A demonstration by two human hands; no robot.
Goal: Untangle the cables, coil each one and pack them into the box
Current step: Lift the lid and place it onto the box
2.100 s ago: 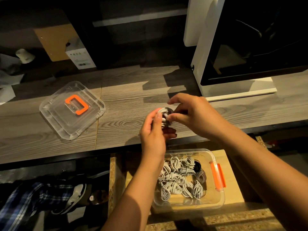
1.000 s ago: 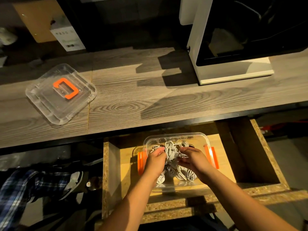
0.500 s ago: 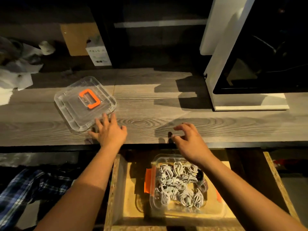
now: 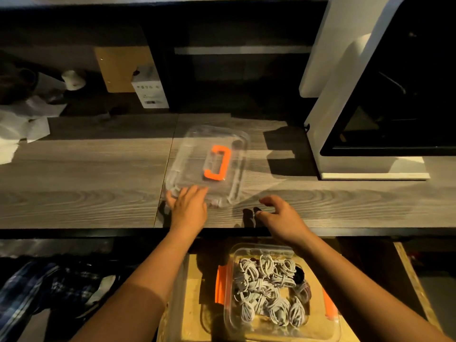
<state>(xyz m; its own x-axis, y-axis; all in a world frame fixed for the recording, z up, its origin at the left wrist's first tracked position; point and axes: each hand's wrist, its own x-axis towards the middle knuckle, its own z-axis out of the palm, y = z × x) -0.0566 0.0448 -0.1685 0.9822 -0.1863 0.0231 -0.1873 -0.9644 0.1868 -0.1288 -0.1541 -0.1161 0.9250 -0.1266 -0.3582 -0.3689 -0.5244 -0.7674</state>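
Lid [image 4: 197, 169] lengthwise away, left hand [image 4: 188, 208] gripping.

Dim, warm-toned frame; the wall behind the wooden countertop [image 4: 86, 174] is near black. Light hits the countertop from upper right: the white appliance [image 4: 345, 95] throws hard shadows leftward across the grain, and finger shadows fall just left of the right hand [image 4: 283, 218]. The clear lid [image 4: 207, 166] is motion-smeared, edges ghosted, its orange handle [image 4: 218, 162] soft. Wide-angle bowing bends the appliance's edges. Coiled cables [image 4: 269, 280] below the countertop are fairly sharp.
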